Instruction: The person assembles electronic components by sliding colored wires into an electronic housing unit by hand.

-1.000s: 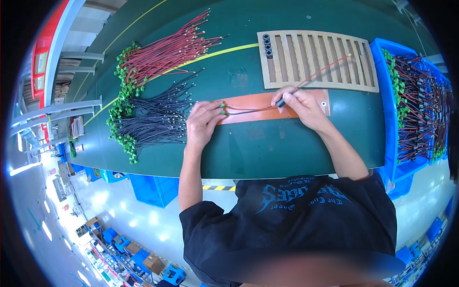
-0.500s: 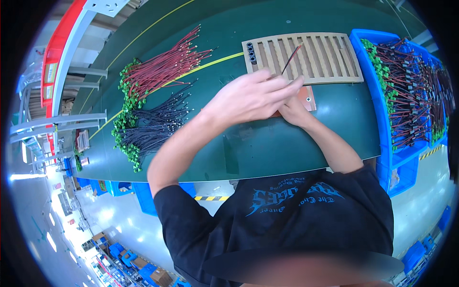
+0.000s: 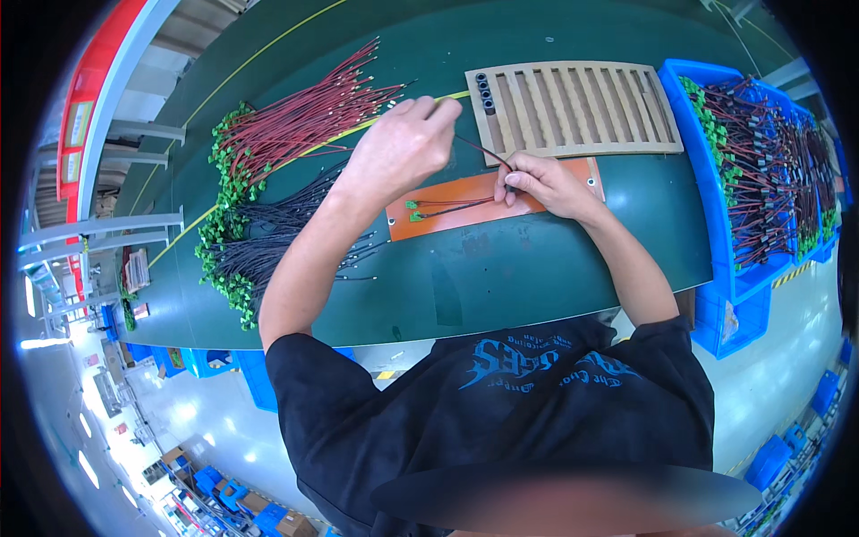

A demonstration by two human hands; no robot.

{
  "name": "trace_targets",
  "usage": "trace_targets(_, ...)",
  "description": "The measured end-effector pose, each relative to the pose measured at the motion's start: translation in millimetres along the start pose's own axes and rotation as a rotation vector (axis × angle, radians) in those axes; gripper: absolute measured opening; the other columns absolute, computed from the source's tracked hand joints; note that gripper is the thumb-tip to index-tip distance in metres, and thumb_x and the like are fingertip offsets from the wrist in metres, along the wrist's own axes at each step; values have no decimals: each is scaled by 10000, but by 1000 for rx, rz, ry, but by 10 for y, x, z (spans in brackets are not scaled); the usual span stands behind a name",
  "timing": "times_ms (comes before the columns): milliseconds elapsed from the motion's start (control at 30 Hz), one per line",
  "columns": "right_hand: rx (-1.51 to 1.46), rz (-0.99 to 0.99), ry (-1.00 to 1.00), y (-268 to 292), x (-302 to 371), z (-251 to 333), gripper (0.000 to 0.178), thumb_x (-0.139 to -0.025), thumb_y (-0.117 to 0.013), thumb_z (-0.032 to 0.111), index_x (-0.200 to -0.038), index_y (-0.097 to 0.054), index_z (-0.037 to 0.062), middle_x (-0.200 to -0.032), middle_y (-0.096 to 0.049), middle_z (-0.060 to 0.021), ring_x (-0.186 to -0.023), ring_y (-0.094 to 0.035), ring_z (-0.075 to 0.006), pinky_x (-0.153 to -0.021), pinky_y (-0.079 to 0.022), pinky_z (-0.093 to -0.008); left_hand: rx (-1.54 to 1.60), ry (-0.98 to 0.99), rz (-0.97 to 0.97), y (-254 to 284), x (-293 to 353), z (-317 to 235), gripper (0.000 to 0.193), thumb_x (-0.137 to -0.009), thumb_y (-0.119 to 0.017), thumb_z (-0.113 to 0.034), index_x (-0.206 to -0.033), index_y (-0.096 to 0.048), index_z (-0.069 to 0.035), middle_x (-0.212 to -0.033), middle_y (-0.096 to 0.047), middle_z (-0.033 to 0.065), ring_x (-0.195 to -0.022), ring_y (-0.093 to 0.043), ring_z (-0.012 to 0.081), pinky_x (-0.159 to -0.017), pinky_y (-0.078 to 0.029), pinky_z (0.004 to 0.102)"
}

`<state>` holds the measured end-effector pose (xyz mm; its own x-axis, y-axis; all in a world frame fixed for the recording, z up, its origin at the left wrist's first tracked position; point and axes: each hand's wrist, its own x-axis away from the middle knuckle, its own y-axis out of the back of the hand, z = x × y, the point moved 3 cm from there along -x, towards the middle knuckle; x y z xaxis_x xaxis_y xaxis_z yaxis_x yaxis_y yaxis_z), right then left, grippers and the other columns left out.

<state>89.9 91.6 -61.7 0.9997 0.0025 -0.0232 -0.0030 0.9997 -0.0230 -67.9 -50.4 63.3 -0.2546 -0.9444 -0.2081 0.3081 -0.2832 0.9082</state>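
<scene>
My right hand (image 3: 546, 183) is closed in a pinch on a pair of red and black wires (image 3: 465, 206) with a small black piece at its fingertips. Two green connectors (image 3: 413, 211) at the other end of these wires lie over an orange board (image 3: 447, 192). From the right hand the dark red wire (image 3: 483, 150) slants up to my left hand (image 3: 407, 143), raised to the left with its fingers closed round the wire's far end. That end is hidden in the left fingers.
Bundles of red wires (image 3: 295, 125) and black wires (image 3: 295, 224) with green connectors lie on the left of the green table (image 3: 537, 286). A slotted tan tray (image 3: 582, 112) with several black parts (image 3: 485, 94) stands behind. Blue bins (image 3: 707, 179) of finished-looking wires stand right.
My left hand has moved away from the right one, to the left and up. The orange board and green connectors have come into sight, and the wire now stretches between my hands.
</scene>
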Motion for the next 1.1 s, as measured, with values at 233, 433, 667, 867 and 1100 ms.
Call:
trace_targets(233,-30,29,-7,-98,-19,-118,186,-1025,-583,37,-1204,-566,-10,-1089,-677,-100,-974,-668,-144,-908,-531,-303,57,474,-171,-119,330,-171,314,-743,-657,40,-1050,-692,-16,-927,-600,94,-827,-665,259,-679,-567,377)
trace_targets(433,-77,-32,28,-323,-41,-105,194,-1007,-626,36,-1182,-563,-17,-1079,-695,-104,-977,-707,-162,-862,-560,-289,220,648,-515,-210,392,-313,296,-730,-679,51,-1020,-677,-10,-896,-610,95,-780,-666,270,-651,-559,368)
trace_targets(667,-147,-252,-42,-318,-77,-230,189,-1009,-630,45,-1158,-537,-26,-1052,-703,-136,-970,-742,-201,-854,-578,-301,1316,1029,-687,-749,460,-749,60,-957,-631,51,-1011,-629,26,-893,-619,72,-800,-670,135,-691,-549,280)
trace_targets(867,15,-282,15,-488,-157,-239,169,-1007,-633,62,-1134,-592,-41,-995,-688,-120,-955,-735,-221,-852,-576,-323,1786,1180,-990,-1210,720,-1107,101,-1008,-598,28,-1102,-569,7,-983,-656,70,-876,-681,140,-802,-571,275)
trace_targets(1100,843,-405,166,-694,-300,-362,189,-1008,-638,125,-1111,-631,-33,-913,-662,-115,-926,-667,-206,-778,-525,-330,1693,1182,-1031,-1420,996,-1007,103,-1032,-568,-1,-1133,-545,3,-972,-657,85,-865,-688,144,-787,-579,274)
